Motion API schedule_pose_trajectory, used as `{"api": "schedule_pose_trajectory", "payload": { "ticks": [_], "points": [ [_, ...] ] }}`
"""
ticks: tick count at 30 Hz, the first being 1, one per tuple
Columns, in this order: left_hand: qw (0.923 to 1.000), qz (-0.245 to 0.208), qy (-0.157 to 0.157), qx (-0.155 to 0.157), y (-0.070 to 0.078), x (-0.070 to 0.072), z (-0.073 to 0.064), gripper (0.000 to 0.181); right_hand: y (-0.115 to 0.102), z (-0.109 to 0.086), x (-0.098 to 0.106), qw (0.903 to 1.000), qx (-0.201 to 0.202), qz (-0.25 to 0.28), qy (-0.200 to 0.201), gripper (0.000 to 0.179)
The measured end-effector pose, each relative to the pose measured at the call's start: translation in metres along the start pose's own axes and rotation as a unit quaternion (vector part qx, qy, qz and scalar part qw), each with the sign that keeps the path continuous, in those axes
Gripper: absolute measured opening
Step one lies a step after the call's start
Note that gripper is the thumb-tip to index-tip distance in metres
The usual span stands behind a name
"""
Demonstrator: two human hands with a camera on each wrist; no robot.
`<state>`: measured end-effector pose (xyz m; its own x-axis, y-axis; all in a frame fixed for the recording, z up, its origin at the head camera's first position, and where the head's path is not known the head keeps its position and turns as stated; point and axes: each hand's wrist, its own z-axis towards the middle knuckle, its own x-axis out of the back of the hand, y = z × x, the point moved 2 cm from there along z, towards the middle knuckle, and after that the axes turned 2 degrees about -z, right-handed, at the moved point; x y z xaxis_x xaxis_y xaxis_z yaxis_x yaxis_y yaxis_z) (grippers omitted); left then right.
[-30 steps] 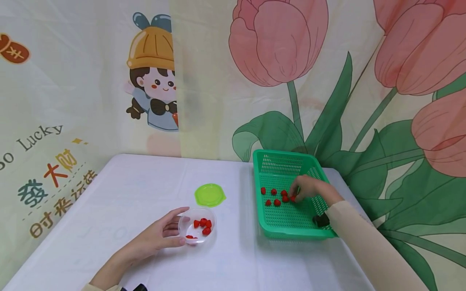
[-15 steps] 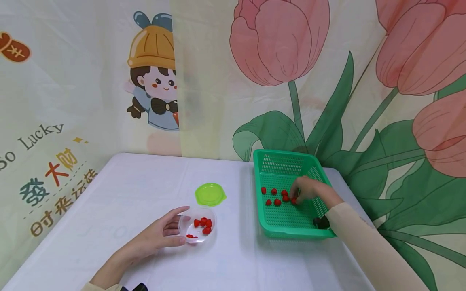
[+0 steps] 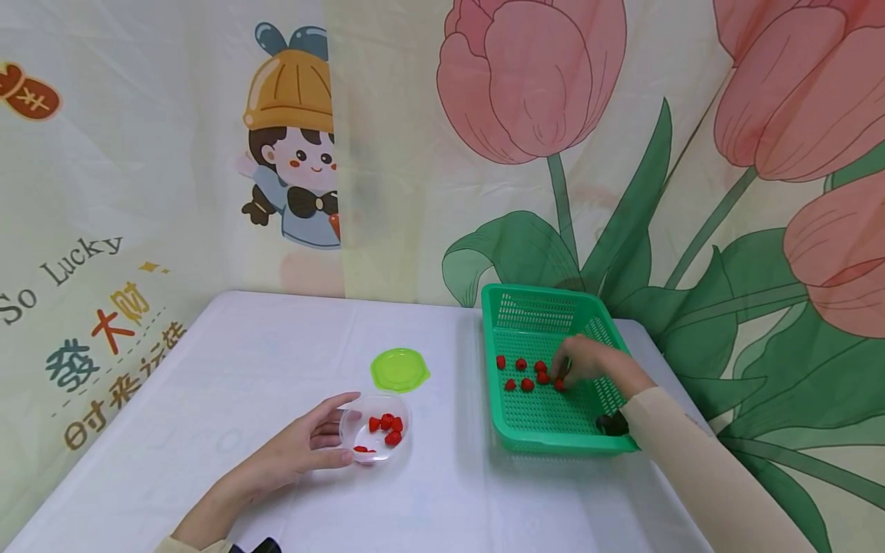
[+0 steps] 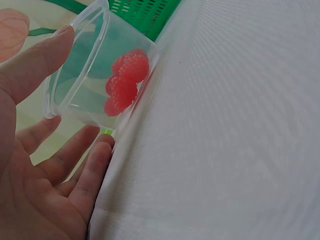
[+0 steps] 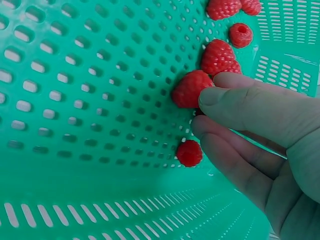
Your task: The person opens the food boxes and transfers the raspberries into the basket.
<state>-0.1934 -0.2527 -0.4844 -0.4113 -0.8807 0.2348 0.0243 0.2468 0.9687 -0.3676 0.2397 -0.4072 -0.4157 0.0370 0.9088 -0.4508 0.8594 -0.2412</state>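
My left hand (image 3: 304, 444) holds a small clear plastic container (image 3: 369, 438) upright on the table, thumb on the near side of its rim and fingers round the far side. Several raspberries (image 4: 131, 67) lie at the bottom of it. Over on the right, my right hand (image 3: 586, 358) reaches down into a green perforated basket (image 3: 567, 442). Its thumb and fingertips pinch a raspberry (image 5: 191, 90), close beside another raspberry (image 5: 218, 56) in the right wrist view. Another single raspberry (image 5: 189, 153) lies just below the fingers there.
Behind the container lies a bright green lid (image 3: 399, 370), flat on the white tablecloth (image 3: 276, 346). Several loose raspberries (image 3: 527, 385) are spread over the basket floor, left of my right hand. A black object (image 3: 611, 423) shows at my right wrist. A printed curtain (image 3: 387, 153) hangs behind the table.
The raspberry at my right fingertips has shifted slightly toward the near side of the basket. My left hand and the container have stayed where they were.
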Motion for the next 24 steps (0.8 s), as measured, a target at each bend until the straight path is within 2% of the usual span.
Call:
{"api": "schedule_pose_trajectory", "payload": {
  "ticks": [4,11,18,24],
  "points": [
    [0.9999,-0.007,0.004,0.011,0.0,-0.001,0.0,0.089,-0.002,-0.004,0.005,0.9998,0.014,0.008,0.01,0.023],
    [1.0,0.0,-0.001,0.006,0.001,0.0,0.001,0.089,-0.02,-0.014,0.025,0.9974,0.059,0.012,0.038,0.025],
    [0.9999,0.0,0.003,0.016,0.001,0.0,0.0,0.089,-0.069,-0.03,0.046,0.9874,0.137,0.025,0.076,0.024],
    [1.0,-0.003,0.0,0.004,0.002,0.0,0.0,0.089,-0.113,-0.036,0.056,0.98,0.171,0.025,0.099,0.022]
  ]
}}
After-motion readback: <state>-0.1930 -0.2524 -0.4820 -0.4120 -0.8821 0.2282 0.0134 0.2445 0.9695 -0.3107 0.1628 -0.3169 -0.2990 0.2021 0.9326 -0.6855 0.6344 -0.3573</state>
